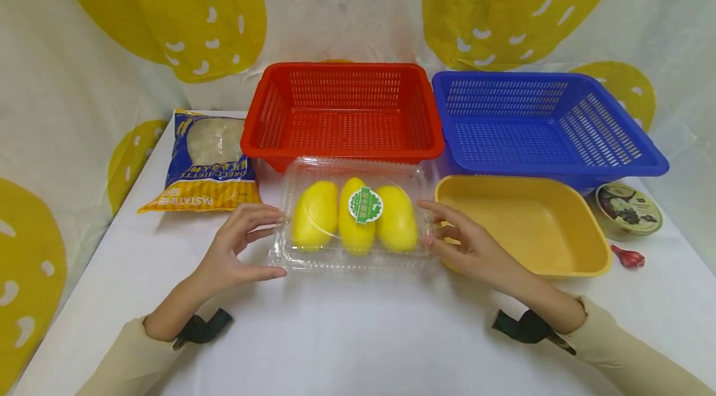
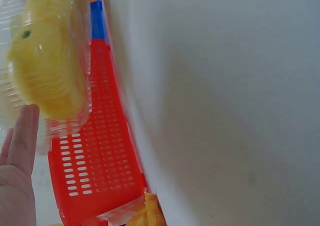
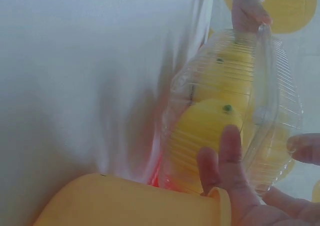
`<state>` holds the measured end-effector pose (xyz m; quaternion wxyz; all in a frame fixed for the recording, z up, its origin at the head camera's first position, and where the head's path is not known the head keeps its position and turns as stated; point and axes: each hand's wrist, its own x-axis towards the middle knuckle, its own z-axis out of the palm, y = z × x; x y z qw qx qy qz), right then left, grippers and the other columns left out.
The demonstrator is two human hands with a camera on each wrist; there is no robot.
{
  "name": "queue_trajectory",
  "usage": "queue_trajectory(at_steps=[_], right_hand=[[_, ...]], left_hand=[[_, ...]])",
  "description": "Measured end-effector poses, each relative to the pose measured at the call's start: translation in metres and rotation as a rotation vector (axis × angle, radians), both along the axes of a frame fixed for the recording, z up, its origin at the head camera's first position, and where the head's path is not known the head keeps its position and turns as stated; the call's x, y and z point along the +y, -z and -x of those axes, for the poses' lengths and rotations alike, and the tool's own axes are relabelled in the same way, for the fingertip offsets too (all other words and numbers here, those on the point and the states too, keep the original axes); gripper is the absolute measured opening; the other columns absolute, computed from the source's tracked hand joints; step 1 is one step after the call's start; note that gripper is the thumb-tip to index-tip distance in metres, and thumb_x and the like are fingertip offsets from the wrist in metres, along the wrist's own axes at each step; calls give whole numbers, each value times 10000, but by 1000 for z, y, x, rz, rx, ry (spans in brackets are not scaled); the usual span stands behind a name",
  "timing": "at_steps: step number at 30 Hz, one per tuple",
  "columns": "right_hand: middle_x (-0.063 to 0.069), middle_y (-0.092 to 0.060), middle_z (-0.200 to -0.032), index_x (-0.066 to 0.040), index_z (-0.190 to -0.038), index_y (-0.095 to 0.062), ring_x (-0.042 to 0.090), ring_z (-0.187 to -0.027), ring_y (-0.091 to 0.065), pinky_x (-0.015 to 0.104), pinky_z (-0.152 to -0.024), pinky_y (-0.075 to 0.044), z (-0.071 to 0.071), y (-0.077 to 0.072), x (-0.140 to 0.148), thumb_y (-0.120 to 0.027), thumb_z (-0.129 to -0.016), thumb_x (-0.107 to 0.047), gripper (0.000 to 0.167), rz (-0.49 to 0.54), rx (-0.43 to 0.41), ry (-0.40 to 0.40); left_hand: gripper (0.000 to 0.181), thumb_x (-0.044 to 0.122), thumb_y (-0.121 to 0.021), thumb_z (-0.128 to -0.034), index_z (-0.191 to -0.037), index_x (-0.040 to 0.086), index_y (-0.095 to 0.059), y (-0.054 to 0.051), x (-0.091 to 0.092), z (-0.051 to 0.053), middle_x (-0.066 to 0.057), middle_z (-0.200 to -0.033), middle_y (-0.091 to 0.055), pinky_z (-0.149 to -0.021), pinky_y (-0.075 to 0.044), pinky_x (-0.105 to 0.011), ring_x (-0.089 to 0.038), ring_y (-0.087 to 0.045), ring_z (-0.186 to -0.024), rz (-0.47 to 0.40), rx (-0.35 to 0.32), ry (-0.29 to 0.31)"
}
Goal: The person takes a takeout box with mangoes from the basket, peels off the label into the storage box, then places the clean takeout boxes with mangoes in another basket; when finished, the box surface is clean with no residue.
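Note:
A clear plastic clamshell box [image 1: 291,259] with three yellow mangoes [image 1: 314,216] and a round green-and-white sticker [image 1: 366,204] is in front of the red basket, held at its two short ends. My left hand [image 1: 229,253] holds the left end, fingers on the side and thumb at the near corner. At the opposite end, my right hand [image 1: 470,247] grips the box with bent fingers. In the right wrist view, right fingertips [image 3: 230,143] press the ribbed wall. The left wrist view shows the box [image 2: 82,105] raised off the white tabletop.
Behind the box stand a red basket [image 1: 341,153] and a blue basket [image 1: 559,166]. A yellow tub [image 1: 520,216] is at the right hand. Farther right are a round lidded container [image 1: 628,209] and a small red item [image 1: 629,257]. A pasta bag [image 1: 207,160] lies left.

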<state>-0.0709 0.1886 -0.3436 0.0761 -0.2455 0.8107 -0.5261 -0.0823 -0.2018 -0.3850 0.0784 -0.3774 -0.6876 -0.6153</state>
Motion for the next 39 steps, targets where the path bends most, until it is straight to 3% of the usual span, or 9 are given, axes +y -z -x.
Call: queue_trajectory(at_steps=[5,11,20,27,31,39], right_hand=[[245,-418,-1433,-14,-1471,-380,312,-1009,-613,257,-825,-563,2,1,0,-602,-951,-52,566,-81,-13,-14],[244,-449,-1409,-39,-1494,-356,298,-1025,-635,363,-841,-575,3,-3,-1,-597,-965,-92,584,-159,-17,-27],[201,-469,-1433,-51,-1511,-333,263,-1028,-656,407,-851,-571,5,-8,-3,-578,-986,-161,590,-264,-9,-50],[189,-555,-1303,-55,-1521,-312,240,-1007,-661,368,-822,-581,6,-9,-6,-573,-990,-186,606,-311,-5,-69],[207,-550,-1276,-44,-1512,-326,253,-1005,-660,349,-806,-585,6,-8,-8,-578,-987,-186,599,-333,11,-66],[237,-517,-1315,-48,-1491,-365,263,-1007,-658,337,-788,-590,5,-7,-10,-591,-981,-214,582,-365,18,-62]], left_hand=[[803,-167,-888,-492,-1210,-145,-528,2,-3,1,-142,-1259,-481,-964,-501,-296,-174,-545,-1172,41,-32,4],[818,-188,-880,-480,-1208,-171,-508,3,-5,1,-135,-1253,-478,-957,-501,-317,-226,-560,-1164,91,-77,-16],[800,-126,-880,-566,-1267,-78,-497,6,-6,0,-211,-1243,-463,-965,-489,-249,-156,-584,-1158,186,-147,-73],[904,-39,-888,-626,-1409,26,-439,7,-7,0,-146,-1284,-458,-960,-480,-210,-87,-591,-1139,282,-209,-113],[945,30,-897,-650,-1465,78,-421,7,-6,0,-113,-1243,-462,-960,-472,-181,-116,-586,-1126,356,-190,-156],[813,55,-852,-723,-1440,110,-473,5,-8,0,-63,-1215,-500,-911,-522,-231,-153,-622,-1038,429,-150,-219]])
